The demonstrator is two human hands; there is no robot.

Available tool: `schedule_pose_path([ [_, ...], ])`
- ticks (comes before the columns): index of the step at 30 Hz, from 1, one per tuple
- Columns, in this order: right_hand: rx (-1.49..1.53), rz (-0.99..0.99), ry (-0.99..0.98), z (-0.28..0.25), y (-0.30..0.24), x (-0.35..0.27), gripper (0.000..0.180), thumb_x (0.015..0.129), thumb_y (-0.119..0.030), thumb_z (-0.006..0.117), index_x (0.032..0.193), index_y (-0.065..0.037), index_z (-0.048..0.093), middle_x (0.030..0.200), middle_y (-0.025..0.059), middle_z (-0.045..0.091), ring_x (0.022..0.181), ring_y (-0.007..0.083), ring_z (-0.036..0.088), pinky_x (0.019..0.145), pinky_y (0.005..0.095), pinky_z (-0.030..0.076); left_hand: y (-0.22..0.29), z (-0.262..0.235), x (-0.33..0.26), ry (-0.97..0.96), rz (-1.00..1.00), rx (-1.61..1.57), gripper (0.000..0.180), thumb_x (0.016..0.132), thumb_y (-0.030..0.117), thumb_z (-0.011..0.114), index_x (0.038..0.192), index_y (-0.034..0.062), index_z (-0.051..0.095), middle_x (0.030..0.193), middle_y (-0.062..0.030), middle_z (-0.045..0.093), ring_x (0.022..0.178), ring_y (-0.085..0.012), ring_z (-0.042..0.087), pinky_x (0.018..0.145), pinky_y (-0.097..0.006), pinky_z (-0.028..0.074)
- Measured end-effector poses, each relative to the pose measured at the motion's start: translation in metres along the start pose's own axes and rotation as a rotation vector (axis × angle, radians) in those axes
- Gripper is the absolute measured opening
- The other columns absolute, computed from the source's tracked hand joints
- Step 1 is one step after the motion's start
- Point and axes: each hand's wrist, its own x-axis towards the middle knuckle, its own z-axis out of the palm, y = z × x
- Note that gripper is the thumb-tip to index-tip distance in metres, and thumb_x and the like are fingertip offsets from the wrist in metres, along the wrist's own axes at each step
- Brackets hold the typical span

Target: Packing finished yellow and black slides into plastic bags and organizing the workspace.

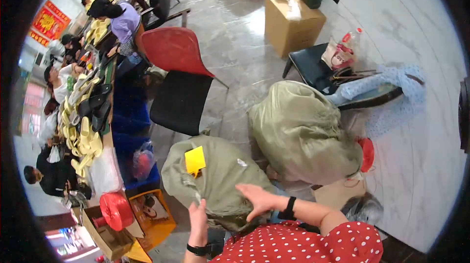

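The near green sack [220, 172] is lying on the grey tiled floor [230, 42] directly before the person, looking full, with a yellow tag [195, 159] showing on top. The right hand [259, 200] is reaching over its near side, grip spread and pinching nothing; the left hand [198, 221] is holding its fingers close together at the sack's near left edge, and whether it is pinching anything cannot be told. Filling and tagging are appearing done here; whether the mouth is closed is not showing. The far green sack [303, 135] is bulging likewise, showing no tag on its visible side. Yellow slippers [89, 139] are crowding the left counter [107, 140], where co-workers are sitting. A red-backed chair [174, 50] is standing beyond.
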Motion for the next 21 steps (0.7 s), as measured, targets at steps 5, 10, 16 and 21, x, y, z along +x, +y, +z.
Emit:
schedule_pose_path([
  [5,-0.083,0.008,0.064,0.002,-0.014,0.008,0.111,0.055,-0.035,0.087,0.143,0.001,0.029,0.137,0.0268,0.045,0.123,0.0430,0.047,0.100,0.0464,0.042,0.061,0.078,-0.050,-0.133,0.049,-0.122,0.025,0.094,0.009,0.054,0.116,-0.0015,0.057,0.104,-0.0050,0.063,0.093,-0.0125,0.056,0.081,-0.028,0.045],
  [10,0.254,-0.083,0.187,-0.059,-0.021,0.003,0.060,0.062,-0.012,0.074,0.118,-0.004,0.054,0.102,0.0181,0.063,0.098,0.0370,0.062,0.076,0.0409,0.052,0.122,0.104,-0.089,-0.212,0.122,-0.218,0.020,0.093,0.006,0.055,0.111,-0.0006,0.057,0.098,-0.0037,0.063,0.087,-0.0103,0.056,0.077,-0.026,0.046],
  [16,0.358,-0.151,0.208,-0.131,-0.045,-0.038,0.032,0.070,-0.015,0.073,0.098,-0.004,0.062,0.091,0.0164,0.067,0.083,0.0357,0.066,0.072,0.0375,0.052,0.160,0.123,-0.122,-0.520,0.230,0.013,0.015,0.091,0.013,0.061,0.102,0.0022,0.059,0.084,0.0014,0.058,0.077,-0.0059,0.051,0.067,-0.025,0.045],
  [21,0.451,0.053,0.433,-0.127,-0.024,-0.054,0.019,0.078,-0.009,0.067,0.096,-0.003,0.061,0.083,0.0116,0.068,0.073,0.0198,0.065,0.067,0.0306,0.049,0.151,0.150,-0.084,-0.571,0.376,0.206,0.019,0.091,0.019,0.061,0.099,0.0015,0.060,0.080,-0.0028,0.058,0.077,-0.0082,0.049,0.066,-0.028,0.045],
])
